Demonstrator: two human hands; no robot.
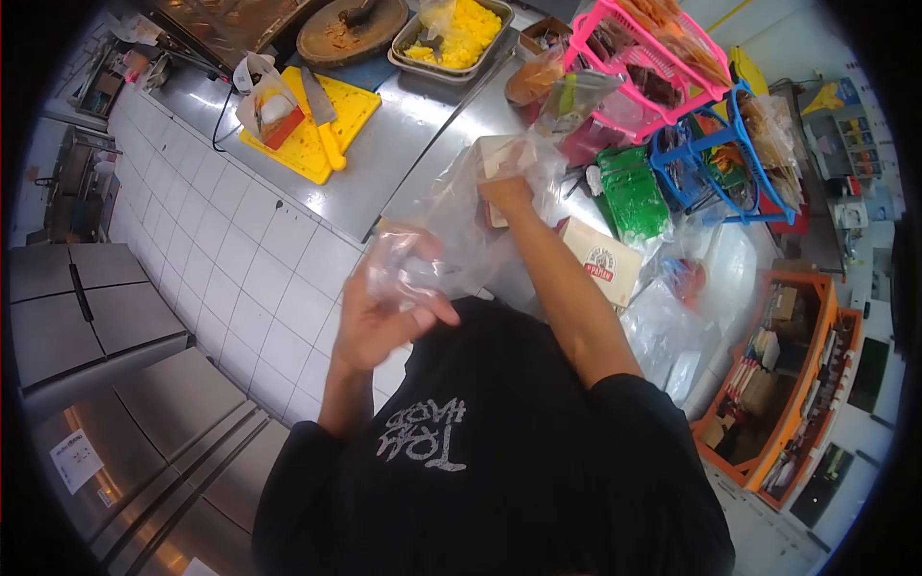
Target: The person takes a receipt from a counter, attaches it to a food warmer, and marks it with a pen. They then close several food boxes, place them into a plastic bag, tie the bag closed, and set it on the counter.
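A clear plastic bag (444, 226) stretches between my two hands over the front edge of the steel counter. My left hand (379, 312) has its fingers curled round the bag's near side, with thin film over the fingers. My right hand (506, 195) reaches forward and grips a cardboard box (506, 154), around which the bag's film lies; its fingertips are partly hidden. Beside my right forearm stands a second, cream box (600, 261) with a red and black printed logo.
On the steel counter (408, 163) lie a yellow cutting board (351, 110) with a cleaver (317, 96), and a tray of yellow food (461, 38). Pink basket (663, 67), blue basket (715, 163) and green package (634, 197) stand at right, near loose plastic bags (663, 326).
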